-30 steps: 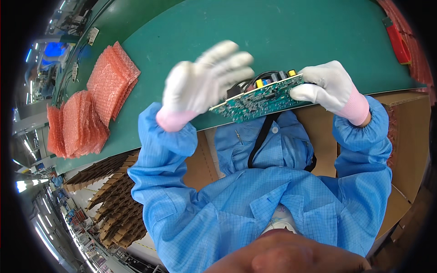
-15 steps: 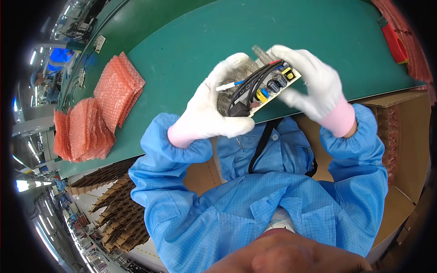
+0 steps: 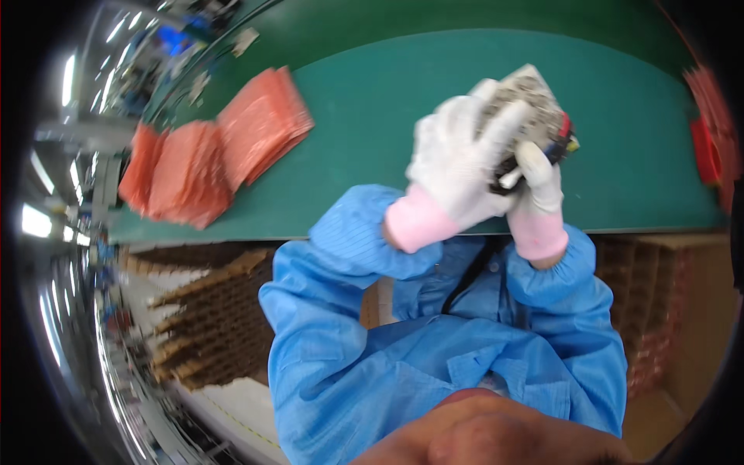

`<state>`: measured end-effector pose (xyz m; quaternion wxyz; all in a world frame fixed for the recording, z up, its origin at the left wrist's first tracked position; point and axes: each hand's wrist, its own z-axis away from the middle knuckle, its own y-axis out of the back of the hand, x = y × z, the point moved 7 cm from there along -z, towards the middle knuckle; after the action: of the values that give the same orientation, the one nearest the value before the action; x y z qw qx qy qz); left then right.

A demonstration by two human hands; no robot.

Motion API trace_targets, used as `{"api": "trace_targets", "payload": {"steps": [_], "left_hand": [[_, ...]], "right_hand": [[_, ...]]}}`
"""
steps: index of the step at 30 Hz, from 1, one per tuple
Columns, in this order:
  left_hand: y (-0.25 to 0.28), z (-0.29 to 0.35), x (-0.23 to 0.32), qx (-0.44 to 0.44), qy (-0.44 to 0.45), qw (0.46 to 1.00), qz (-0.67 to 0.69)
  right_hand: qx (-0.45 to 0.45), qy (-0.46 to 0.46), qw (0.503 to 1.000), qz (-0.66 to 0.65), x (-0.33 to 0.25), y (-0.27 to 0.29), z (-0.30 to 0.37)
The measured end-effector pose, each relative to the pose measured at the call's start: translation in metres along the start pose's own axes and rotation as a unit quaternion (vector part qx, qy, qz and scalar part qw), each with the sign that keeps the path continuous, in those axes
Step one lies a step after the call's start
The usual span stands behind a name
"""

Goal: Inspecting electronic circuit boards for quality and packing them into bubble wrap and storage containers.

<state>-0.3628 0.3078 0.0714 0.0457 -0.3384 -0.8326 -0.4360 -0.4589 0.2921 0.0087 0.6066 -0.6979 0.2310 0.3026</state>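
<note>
A circuit board (image 3: 530, 87) is held up over the green table, its pale, rough-looking face turned upward. Red and black leads stick out at its right edge; most of its parts are hidden, and the picture is blurred by motion. My left hand (image 3: 459, 159), in a white glove with a pink cuff, lies across the board's left side with its fingers over the face. Gloved the same way, my right hand (image 3: 539, 182) grips the board's near right edge by the leads, thumb up.
Stacks of pink bubble-wrap bags (image 3: 190, 170) lie on the green tabletop (image 3: 372, 108) to the left. A red item (image 3: 705, 151) is at the far right. Brown cardboard dividers (image 3: 213, 325) stand below the table on the left, and a cardboard box (image 3: 701, 325) is at right.
The circuit board has been turned over, from parts showing to its pale face. My left hand has moved right across it, and my right hand has shifted to its near edge.
</note>
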Motion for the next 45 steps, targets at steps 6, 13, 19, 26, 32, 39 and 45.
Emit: {"api": "trace_targets", "payload": {"steps": [6, 13, 19, 26, 32, 39, 45], "left_hand": [[0.029, 0.011, -0.019, -0.091, -0.009, 0.995, 0.041], [0.189, 0.067, -0.239, 0.077, 0.265, 0.941, -0.195], [0.217, 0.118, -0.31, 0.187, 0.368, 0.91, -0.029], [0.149, 0.033, -0.161, 0.055, 0.24, 0.95, 0.194], [0.065, -0.004, -0.073, -0.07, 0.23, 0.89, 0.386], [0.048, -0.013, 0.019, -0.162, -0.071, 0.939, 0.295], [0.039, 0.025, 0.075, -0.224, -0.186, 0.949, 0.119]], "right_hand": [[0.044, -0.068, 0.994, 0.071, 0.014, 0.028, 0.0], [0.017, -0.05, 0.997, 0.05, -0.04, 0.081, -0.002], [-0.015, -0.022, 0.991, 0.131, -0.049, 0.079, 0.0], [0.053, 0.098, 0.982, 0.154, -0.064, 0.077, 0.013], [-0.02, -0.065, 0.929, 0.363, -0.046, 0.049, 0.034], [-0.083, -0.035, 0.876, 0.474, -0.036, 0.031, 0.03], [-0.036, -0.044, 0.933, 0.356, -0.022, 0.051, 0.02]]}}
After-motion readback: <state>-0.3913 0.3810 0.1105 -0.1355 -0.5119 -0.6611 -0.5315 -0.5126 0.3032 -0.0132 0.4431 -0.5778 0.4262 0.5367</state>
